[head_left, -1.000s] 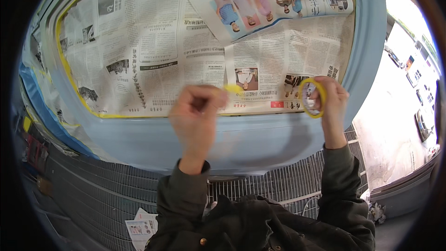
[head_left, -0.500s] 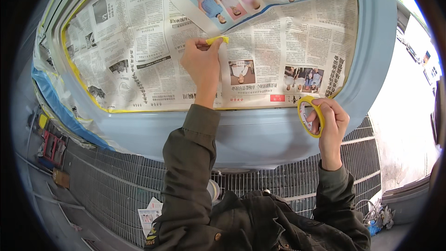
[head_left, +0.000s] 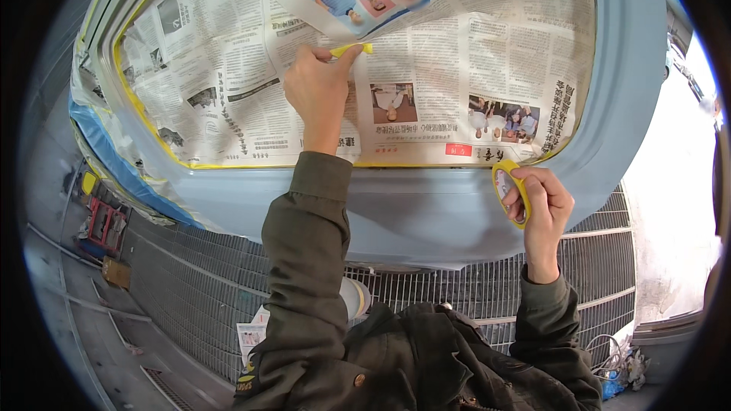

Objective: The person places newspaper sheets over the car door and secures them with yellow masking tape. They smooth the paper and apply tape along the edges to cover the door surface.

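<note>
Meanwhile, the left hand [head_left: 318, 91] had risen, pinching a yellow tape strip [head_left: 352, 49] against the newspaper [head_left: 457, 68]. Lower now, the right hand [head_left: 542, 205] gripped the tape roll [head_left: 509, 192].

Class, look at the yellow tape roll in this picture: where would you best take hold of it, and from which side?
Grip the yellow tape roll across its ring, probably one finger through the open centre and the thumb on the outer rim, coming from the right. The right hand holds it roughly that way now. The roll stands on edge beside the blue-grey panel, so its left side is crowded.
</note>
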The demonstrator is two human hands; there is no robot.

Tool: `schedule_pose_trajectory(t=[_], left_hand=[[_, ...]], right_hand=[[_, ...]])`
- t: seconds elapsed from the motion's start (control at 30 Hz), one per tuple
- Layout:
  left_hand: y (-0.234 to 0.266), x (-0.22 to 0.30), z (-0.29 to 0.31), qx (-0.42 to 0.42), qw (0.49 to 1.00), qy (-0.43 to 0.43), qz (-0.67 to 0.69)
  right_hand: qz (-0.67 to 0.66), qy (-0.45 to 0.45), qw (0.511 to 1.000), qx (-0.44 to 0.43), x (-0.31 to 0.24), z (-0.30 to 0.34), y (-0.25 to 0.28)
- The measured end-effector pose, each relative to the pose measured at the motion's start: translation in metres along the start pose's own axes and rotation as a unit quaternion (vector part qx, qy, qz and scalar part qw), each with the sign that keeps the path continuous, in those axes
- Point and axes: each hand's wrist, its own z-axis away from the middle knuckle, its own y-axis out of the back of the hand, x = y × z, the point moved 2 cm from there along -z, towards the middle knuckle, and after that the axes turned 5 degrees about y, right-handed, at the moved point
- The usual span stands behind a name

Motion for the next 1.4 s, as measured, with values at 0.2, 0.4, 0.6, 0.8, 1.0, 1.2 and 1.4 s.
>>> schedule_pose_trajectory(t=[0.2, 0.4, 0.6, 0.8, 1.0, 1.2, 1.4], left_hand=[[0.004, -0.01, -0.008, -0.008, 0.999, 0.051, -0.012], [0.002, -0.012, -0.005, 0.029, 0.996, 0.077, 0.04], [0.003, 0.008, 0.004, -0.04, 0.998, 0.013, 0.051], [-0.002, 0.017, 0.007, -0.098, 0.994, -0.046, -0.023], [0.021, 0.015, 0.075, -0.089, 0.942, -0.321, -0.035], [0.029, -0.012, 0.078, -0.08, 0.926, -0.357, -0.092], [0.035, -0.016, 0.096, -0.192, 0.876, -0.443, 0.009]], right_hand=[[0.014, 0.022, 1.0, 0.01, -0.003, 0.006, 0.0], [0.033, 0.037, 0.999, 0.009, -0.01, 0.014, -0.001], [0.01, 0.027, 1.0, 0.011, -0.01, 0.022, -0.008], [0.016, 0.03, 0.999, 0.015, -0.013, 0.027, -0.024], [0.084, -0.033, 0.995, -0.037, -0.027, 0.019, -0.039], [0.144, 0.016, 0.983, -0.109, -0.038, 0.003, -0.061], [0.211, 0.049, 0.966, -0.143, -0.045, -0.01, -0.073]])
